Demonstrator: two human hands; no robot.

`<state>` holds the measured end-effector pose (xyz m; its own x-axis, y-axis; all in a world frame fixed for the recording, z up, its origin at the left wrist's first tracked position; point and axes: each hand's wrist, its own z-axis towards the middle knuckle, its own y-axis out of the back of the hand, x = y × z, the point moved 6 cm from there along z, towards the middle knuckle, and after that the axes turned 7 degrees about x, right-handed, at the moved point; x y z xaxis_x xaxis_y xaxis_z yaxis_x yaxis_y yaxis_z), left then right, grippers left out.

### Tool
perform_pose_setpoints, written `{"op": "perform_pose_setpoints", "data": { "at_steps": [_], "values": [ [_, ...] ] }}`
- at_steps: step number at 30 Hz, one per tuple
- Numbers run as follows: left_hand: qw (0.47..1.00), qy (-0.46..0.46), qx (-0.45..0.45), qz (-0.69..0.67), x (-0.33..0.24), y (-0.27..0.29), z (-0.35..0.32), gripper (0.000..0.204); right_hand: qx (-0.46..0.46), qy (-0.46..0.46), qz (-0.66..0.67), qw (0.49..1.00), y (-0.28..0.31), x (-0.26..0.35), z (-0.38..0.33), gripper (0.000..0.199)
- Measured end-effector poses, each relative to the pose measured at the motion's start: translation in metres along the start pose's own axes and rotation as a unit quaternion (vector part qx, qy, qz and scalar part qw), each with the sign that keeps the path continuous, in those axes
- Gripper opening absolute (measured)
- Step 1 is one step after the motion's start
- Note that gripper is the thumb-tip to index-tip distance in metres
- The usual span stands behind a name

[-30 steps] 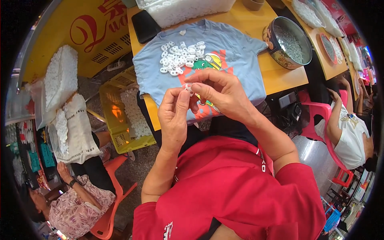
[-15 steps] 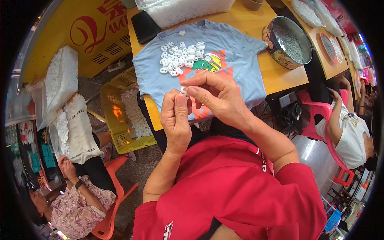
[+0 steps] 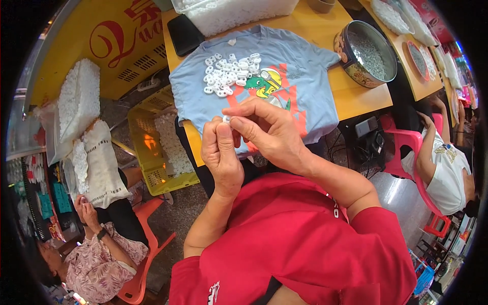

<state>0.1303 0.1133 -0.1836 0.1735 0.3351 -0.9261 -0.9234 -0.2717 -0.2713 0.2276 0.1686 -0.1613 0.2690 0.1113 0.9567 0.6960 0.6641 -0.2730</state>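
1. The hands, left hand (image 3: 222, 160) and right hand (image 3: 272, 134), are nearly closed, pinching one small white piece (image 3: 226, 119)
2. This piece is nearer the body (image 3: 300, 229) than the white pile (image 3: 231, 75) on the blue shirt (image 3: 315, 96)
3. The shirt lies on the surface (image 3: 358, 96)

Fingers (image 3: 245, 127) pinching white piece (image 3: 226, 118), similar pieces (image 3: 231, 76) on blue shirt (image 3: 310, 76)
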Motion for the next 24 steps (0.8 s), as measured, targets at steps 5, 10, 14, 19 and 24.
{"op": "perform_pose_setpoints", "data": {
  "at_steps": [5, 10, 14, 19, 24],
  "values": [
    [1.000, -0.007, 0.018, 0.012, 0.003, -0.001, 0.003, 0.018, -0.021, -0.027, 0.033, 0.999, 0.002, -0.001, 0.001, 0.021],
    [0.999, -0.051, -0.014, 0.003, 0.005, -0.001, 0.010, 0.048, -0.018, -0.040, 0.061, 0.997, 0.000, -0.004, 0.001, 0.023],
    [0.987, 0.034, 0.075, -0.137, 0.011, -0.015, 0.010, 0.068, 0.009, -0.102, 0.124, 0.987, -0.005, -0.001, 0.000, 0.021],
    [0.982, 0.027, 0.125, -0.141, 0.009, -0.017, 0.004, 0.070, 0.042, -0.074, 0.140, 0.987, -0.004, 0.002, -0.001, 0.019],
    [0.991, 0.004, 0.090, -0.098, 0.017, -0.011, -0.001, 0.062, 0.016, -0.007, 0.086, 0.996, -0.006, 0.002, 0.000, 0.016]
  ]
}}
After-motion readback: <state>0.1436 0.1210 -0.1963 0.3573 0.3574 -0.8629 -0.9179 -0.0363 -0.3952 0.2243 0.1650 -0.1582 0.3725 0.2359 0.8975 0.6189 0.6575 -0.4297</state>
